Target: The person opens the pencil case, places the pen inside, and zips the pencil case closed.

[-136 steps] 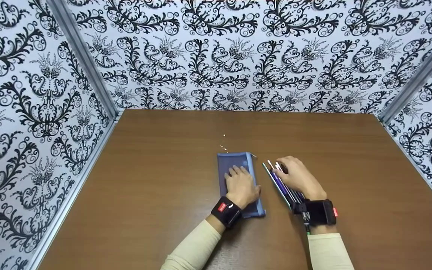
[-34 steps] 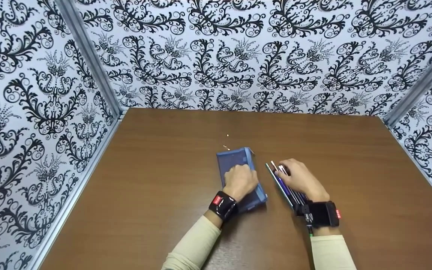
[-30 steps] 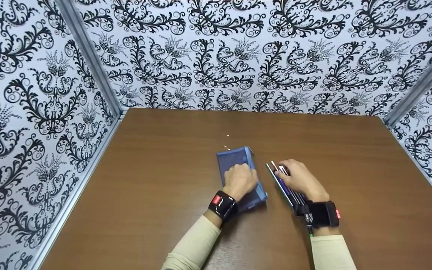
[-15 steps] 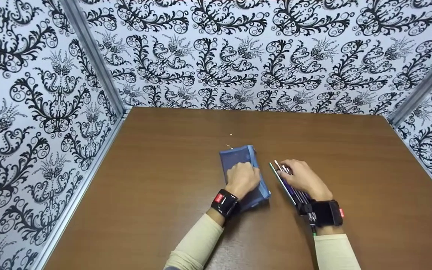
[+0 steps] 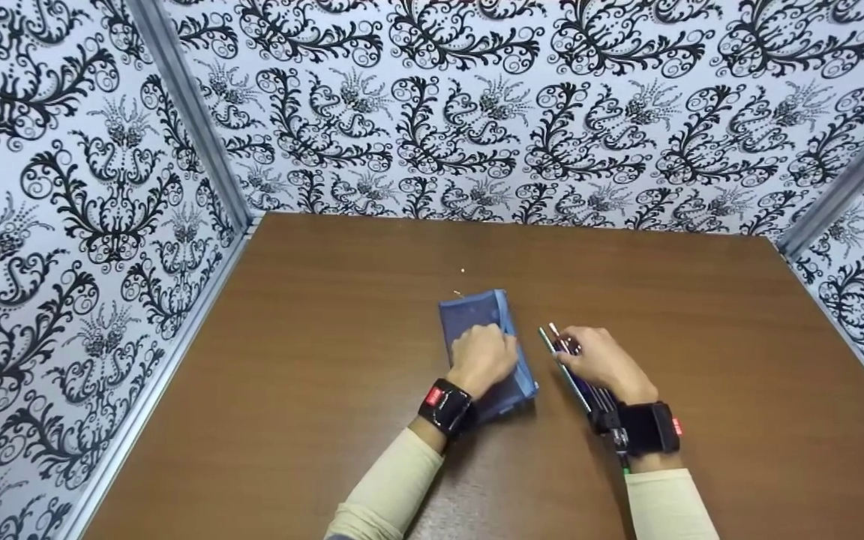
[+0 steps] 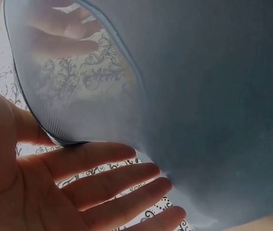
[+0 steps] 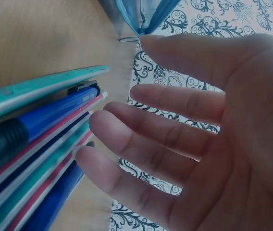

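Observation:
My left hand [image 5: 484,358] pinches the zipped edge of a blue mesh pencil case [image 5: 468,311] between thumb and forefinger. In the left wrist view the case [image 6: 213,101] stands raised and bulging, and the right hand's fingers show through its mesh. The other left fingers are fairly straight. My right hand [image 5: 610,364] hovers over several pens and pencils [image 5: 576,386] lying side by side, right of the case. In the right wrist view its fingers are loosely bent, with two fingertips at the ends of the pens; contact is unclear. A blue pen [image 7: 55,105] has a black grip.
Everything lies on a brown wooden table [image 5: 312,322]. Small whitish specks [image 5: 457,292] show just beyond the case. Patterned black-and-white walls [image 5: 469,112] rise at the back and both sides, with grey metal posts [image 5: 188,112] in the corners.
The left hand lay flat on the pencil case at first; its fingers have since curled round the edge, and the case's near end has turned and lifted. The right hand has barely moved.

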Available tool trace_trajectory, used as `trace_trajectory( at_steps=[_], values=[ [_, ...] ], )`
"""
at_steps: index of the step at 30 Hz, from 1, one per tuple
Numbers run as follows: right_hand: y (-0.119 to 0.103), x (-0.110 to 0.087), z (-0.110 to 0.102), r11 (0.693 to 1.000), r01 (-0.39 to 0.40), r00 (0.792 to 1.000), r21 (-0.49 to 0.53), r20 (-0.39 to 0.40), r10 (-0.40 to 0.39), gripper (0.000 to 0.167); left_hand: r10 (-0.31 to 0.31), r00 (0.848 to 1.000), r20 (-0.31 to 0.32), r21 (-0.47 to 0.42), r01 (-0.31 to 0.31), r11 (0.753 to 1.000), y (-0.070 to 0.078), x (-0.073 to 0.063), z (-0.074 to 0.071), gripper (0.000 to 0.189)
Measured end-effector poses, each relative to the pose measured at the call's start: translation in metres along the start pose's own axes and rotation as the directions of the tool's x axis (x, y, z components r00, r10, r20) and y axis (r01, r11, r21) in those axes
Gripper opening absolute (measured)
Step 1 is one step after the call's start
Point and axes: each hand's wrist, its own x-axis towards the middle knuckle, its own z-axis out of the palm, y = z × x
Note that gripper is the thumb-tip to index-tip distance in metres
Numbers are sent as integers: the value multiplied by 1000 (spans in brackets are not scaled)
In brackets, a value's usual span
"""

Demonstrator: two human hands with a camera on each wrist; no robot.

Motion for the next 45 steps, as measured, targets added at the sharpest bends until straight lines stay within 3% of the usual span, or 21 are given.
trace_trajectory(
  at_steps=[10,21,30,38,45],
  values=[
    [-2,2,2,994,-92,995,-63,18,94,25,31,999,8,-45,-30,999,-3,2,-1,41],
    [-6,3,5,974,-203,975,-103,72,211,21,36,999,1,-62,-36,997,-4,2,-2,41],
    [-10,0,4,965,-222,971,-137,64,232,14,26,999,25,-76,-24,997,-3,1,-2,42],
    [-14,0,6,959,-220,971,-178,56,233,23,26,999,32,-94,-23,995,-3,1,-3,42],
    [-18,1,7,942,-273,952,-196,84,293,17,53,999,-7,-77,-54,996,-3,0,-2,42]
  ],
)
